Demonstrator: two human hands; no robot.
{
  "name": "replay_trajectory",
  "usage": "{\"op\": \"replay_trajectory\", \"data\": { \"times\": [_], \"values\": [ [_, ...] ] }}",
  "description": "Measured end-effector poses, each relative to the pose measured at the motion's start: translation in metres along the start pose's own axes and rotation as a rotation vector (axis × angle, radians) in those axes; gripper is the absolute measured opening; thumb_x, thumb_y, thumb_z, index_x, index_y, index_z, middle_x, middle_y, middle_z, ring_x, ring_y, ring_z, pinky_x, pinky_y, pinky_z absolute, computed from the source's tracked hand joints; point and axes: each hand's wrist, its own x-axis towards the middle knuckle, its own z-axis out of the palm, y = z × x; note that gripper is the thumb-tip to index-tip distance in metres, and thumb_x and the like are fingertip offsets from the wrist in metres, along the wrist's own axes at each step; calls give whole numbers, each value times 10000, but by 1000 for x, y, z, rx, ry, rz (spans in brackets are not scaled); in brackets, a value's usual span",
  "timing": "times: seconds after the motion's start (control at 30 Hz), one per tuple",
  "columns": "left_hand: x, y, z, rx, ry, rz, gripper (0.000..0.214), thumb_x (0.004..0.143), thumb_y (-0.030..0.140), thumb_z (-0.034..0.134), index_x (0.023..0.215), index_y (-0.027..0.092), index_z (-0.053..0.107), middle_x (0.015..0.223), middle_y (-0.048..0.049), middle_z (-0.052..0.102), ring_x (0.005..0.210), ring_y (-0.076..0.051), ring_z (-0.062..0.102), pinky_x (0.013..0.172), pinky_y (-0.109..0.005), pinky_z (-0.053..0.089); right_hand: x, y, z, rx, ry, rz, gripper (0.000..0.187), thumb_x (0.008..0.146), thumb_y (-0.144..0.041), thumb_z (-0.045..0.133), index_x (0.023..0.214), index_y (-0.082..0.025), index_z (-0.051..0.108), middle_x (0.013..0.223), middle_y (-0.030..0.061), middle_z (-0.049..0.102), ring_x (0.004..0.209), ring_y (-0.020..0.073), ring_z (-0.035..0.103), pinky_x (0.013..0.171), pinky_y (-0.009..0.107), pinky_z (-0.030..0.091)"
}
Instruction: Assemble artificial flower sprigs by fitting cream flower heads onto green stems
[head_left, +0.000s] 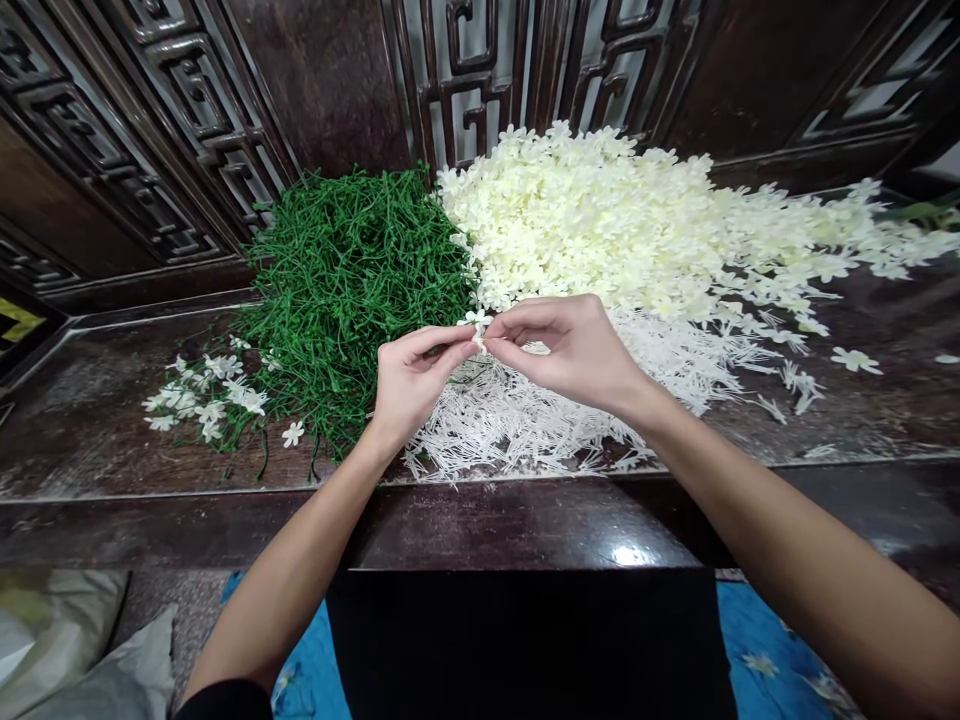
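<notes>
My left hand (420,375) and my right hand (566,350) meet in the middle of the view, fingertips pinched together around a small white artificial flower (477,320). Fingers partly cover the flower, so its lower part is hard to make out. Just beneath my hands lies a spread of thin white plastic flower pieces (517,425). Behind my left hand rises a heap of green plastic stems (352,270). A big pile of cream-white flower heads (592,220) stands beyond my right hand.
A small cluster of white flowers on green stems (210,395) lies at the left, with one loose flower (293,433) beside it. Dark carved wooden panels (322,80) back the wooden bench (97,430). Pale sacks (127,670) rest on the floor at lower left.
</notes>
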Motion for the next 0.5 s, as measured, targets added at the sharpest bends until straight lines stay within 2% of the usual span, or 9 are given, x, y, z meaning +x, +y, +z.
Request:
{"op": "replay_trajectory", "data": {
  "times": [0.23, 0.37, 0.5],
  "values": [
    [1, 1, 1, -20, 10, 64, 92, 736, 235, 819, 814, 205, 781, 802, -22, 774, 751, -146, 709, 723, -268, 591, 0, 0, -2, -33, -18, -77, 140, 827, -250, 663, 796, -257, 799, 822, 25, 767, 744, 192, 693, 710, 391, 598],
    [2, 1, -1, -42, -42, 57, 79, 760, 218, 798, 838, 225, 792, 848, -26, 780, 777, -147, 711, 742, -282, 589, 1, -1, -2, 50, 23, -22, 75, 796, -288, 738, 784, -231, 785, 814, 36, 767, 730, 190, 706, 703, 384, 613],
    [5, 0, -5, -58, -59, 67, 74, 741, 217, 811, 811, 237, 795, 841, -28, 773, 779, -152, 702, 722, -294, 576, 2, -1, -4, 167, 21, 68, 207, 739, -368, 813, 869, -214, 769, 805, 43, 757, 713, 197, 715, 709, 396, 626]
  ]
}}
